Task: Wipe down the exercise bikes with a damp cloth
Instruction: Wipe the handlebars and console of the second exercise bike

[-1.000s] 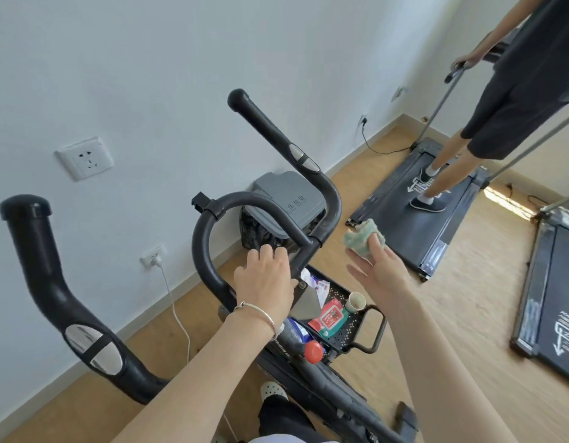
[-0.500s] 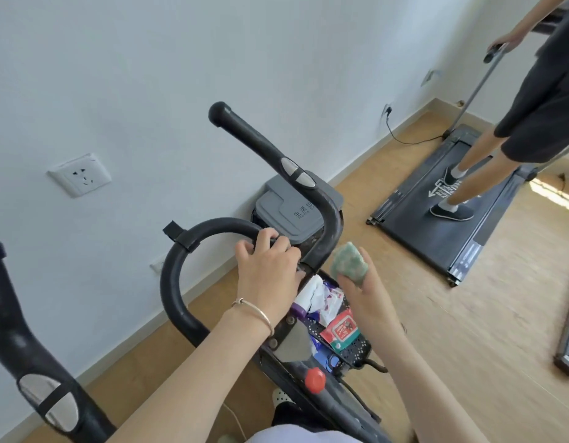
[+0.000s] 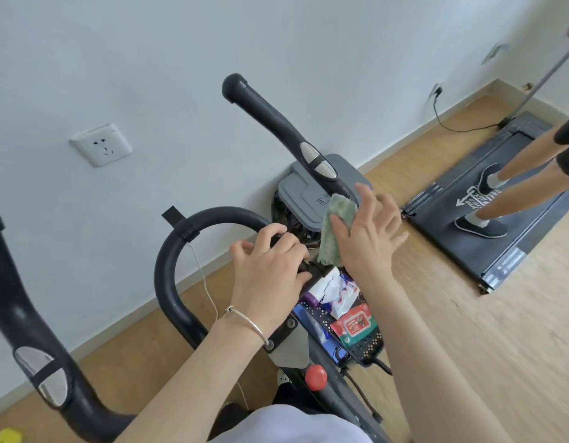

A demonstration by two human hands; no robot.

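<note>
View from a person's head, looking down over the black handlebars of an exercise bike that stands near a pale wall; the left hand, with a thin silver bracelet at the wrist, curls its fingers over the centre of the handlebars and grips there; the right hand is spread wide, fingers nearly straight, its thumb laid across a green cloth that it presses against the base of the bike's right handle; the cloth hangs just right of the left hand. Below the hands, a black perforated basket on the frame holds packets and wrappers; a red knob sits nearer on the frame. A grey bin lid shows behind the handle, against the wall; a white wall socket is far left. On the wooden floor at far right, another person's legs stand on a dark treadmill.
</note>
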